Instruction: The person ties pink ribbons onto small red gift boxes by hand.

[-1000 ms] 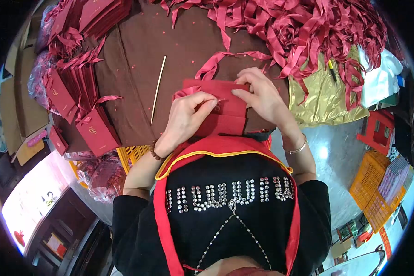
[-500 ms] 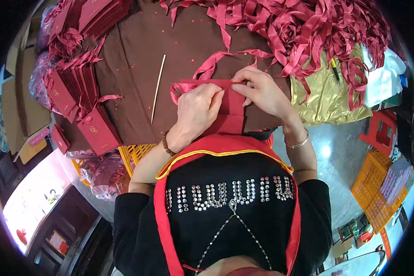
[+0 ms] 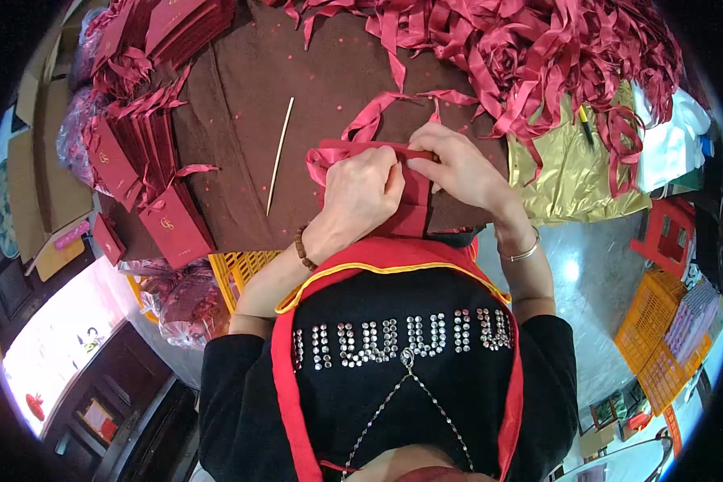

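Both hands are at a red paper bag (image 3: 414,210) at the near edge of the brown-covered table (image 3: 249,161). My left hand (image 3: 360,186) has its fingers curled closed on the bag's upper left part. My right hand (image 3: 458,165) pinches near the bag's top edge, thumb and fingertips together; whether paper or ribbon is between them is too small to tell. Red ribbon (image 3: 365,120) loops out behind the bag and beside my left hand. A thin pale stick (image 3: 279,157) lies to the left.
Red bags with gold print (image 3: 177,225) stand in stacks at the left. A large heap of red ribbons (image 3: 538,56) covers the back right, with gold plastic (image 3: 554,181) and a yellow-black pen (image 3: 586,124) by it. Orange crates (image 3: 659,337) stand lower right.
My left hand has moved slightly right, nearer my right hand. The fingers of my right hand have shifted a little at the bag's top edge.
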Demonstrator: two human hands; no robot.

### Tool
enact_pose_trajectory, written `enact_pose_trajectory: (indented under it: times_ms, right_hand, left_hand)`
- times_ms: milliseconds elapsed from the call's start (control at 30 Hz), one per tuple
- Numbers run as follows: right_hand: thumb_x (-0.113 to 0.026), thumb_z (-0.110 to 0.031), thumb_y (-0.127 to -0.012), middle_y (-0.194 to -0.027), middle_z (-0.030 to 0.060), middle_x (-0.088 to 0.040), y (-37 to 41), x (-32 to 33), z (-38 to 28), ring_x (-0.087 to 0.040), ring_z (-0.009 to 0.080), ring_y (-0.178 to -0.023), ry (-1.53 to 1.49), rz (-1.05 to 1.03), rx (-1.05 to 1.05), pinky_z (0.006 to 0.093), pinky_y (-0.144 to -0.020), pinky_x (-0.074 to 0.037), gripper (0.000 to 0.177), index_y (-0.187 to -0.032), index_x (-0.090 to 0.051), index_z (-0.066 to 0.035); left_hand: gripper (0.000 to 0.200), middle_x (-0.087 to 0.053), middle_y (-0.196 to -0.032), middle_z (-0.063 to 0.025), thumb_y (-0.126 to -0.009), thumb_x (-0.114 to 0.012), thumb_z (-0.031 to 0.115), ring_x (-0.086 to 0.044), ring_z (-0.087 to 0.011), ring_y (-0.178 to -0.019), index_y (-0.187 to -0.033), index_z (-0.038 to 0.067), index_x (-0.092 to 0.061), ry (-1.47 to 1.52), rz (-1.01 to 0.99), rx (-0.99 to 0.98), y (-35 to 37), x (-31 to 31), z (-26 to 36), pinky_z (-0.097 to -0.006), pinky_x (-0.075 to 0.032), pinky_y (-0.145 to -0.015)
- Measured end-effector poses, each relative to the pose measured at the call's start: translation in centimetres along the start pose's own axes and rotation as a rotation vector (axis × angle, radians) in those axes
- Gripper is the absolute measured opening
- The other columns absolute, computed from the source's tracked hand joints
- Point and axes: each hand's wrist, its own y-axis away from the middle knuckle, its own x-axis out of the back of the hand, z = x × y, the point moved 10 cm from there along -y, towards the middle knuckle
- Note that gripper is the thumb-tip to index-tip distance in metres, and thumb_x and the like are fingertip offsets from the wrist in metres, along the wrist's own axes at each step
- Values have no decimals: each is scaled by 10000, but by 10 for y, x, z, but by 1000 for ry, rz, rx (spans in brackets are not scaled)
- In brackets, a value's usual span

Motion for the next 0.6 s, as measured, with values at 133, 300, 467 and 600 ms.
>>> enact_pose_trajectory:
  times_ms: [133, 300, 467, 600]
  right_hand:
    - [-580, -60, -845, -1036, 88, -514, 5, -1, 3, -589, 153, -767, -152, -25, -112, 245, -527, -524, 173, -973, -569, 56]
    - [-578, -62, -852, -1043, 78, -503, 9, 2, -2, -579, 137, -790, -212, 1, -107, 231, -539, -522, 183, -994, -581, 52]
    - [-588, -68, -846, -1032, 80, -527, 14, 1, -8, -581, 144, -814, -142, 54, -48, 238, -557, -515, 175, -978, -592, 46]
    - [-648, -134, -807, -996, 117, -562, 18, 3, -44, -589, 238, -842, 165, 134, 211, 316, -683, -495, 248, -986, -592, 27]
  left_hand:
    - [106, -570, -657, -153, -775, -602, 82, -589, -323, -606, -720, 26, -531, -18, 39, -46, 0, 0, 7, -408, -447, -516]
    - [117, -566, -664, -130, -780, -635, 125, -574, -308, -613, -749, 40, -561, -48, 75, -66, 3, 1, 9, -403, -436, -536]
    - [175, -564, -721, -94, -795, -654, 218, -557, -274, -683, -761, 56, -597, -208, 148, -191, -5, 38, 28, -375, -409, -615]
    - [191, -605, -700, -110, -842, -589, 211, -572, -268, -659, -793, 32, -638, -47, -114, -96, -33, 29, -9, -373, -424, -600]
